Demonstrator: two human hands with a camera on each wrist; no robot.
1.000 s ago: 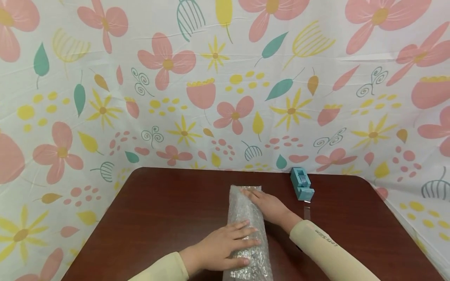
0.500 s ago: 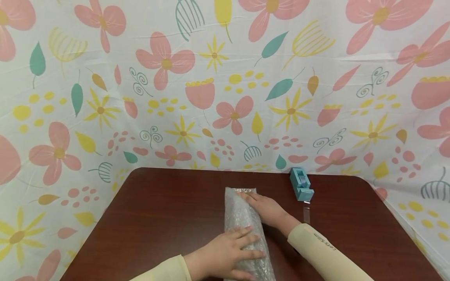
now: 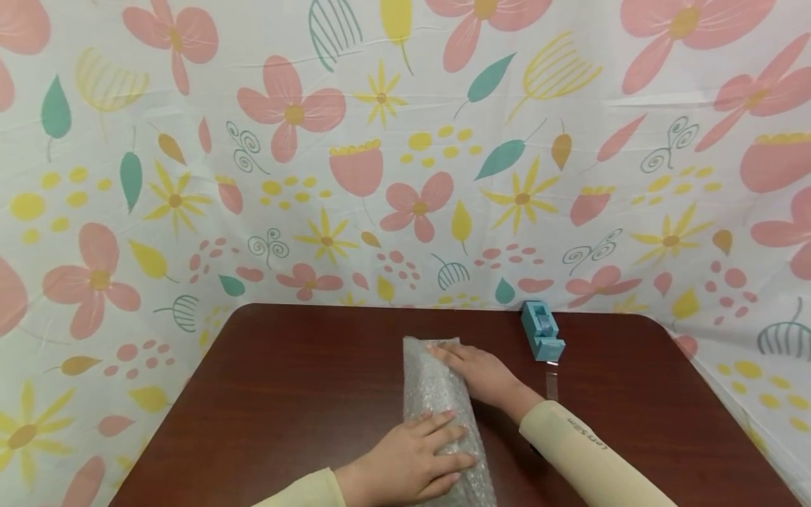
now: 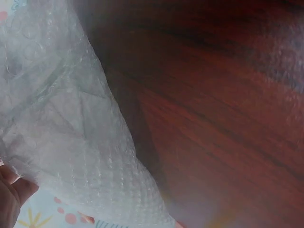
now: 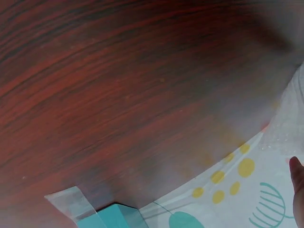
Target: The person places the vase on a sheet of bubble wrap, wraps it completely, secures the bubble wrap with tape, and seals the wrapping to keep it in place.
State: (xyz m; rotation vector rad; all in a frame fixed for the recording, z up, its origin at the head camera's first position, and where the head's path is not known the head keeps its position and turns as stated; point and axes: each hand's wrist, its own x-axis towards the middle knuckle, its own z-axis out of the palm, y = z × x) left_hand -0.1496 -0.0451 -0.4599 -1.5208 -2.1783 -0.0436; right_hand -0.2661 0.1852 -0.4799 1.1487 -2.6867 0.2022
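A long bundle of bubble wrap [image 3: 437, 387] lies lengthwise on the table, its near end cut off by the frame. My left hand [image 3: 415, 461] rests across its near half, fingers spread and slightly bent over the top. Near the far end, the right hand [image 3: 483, 374] presses on the right side with mostly straight fingers. The left wrist view shows the bubble wrap [image 4: 80, 128] up close, with fingertips [image 4: 21, 192] at its lower left edge. At the right edge of the right wrist view, a fingertip [image 5: 297, 175] shows beside the wrap.
A blue tape dispenser [image 3: 542, 331] stands at the back right of the dark wooden table [image 3: 304, 394]. A strip of clear tape [image 3: 552, 384] hangs from its front toward me. Behind the table hangs a flower-patterned cloth [image 3: 418, 239].
The bubble wrap bundle has shifted a little to the left, its far end now flatter and more turned. My left hand has slid slightly right over it; the right hand stays near the far end.
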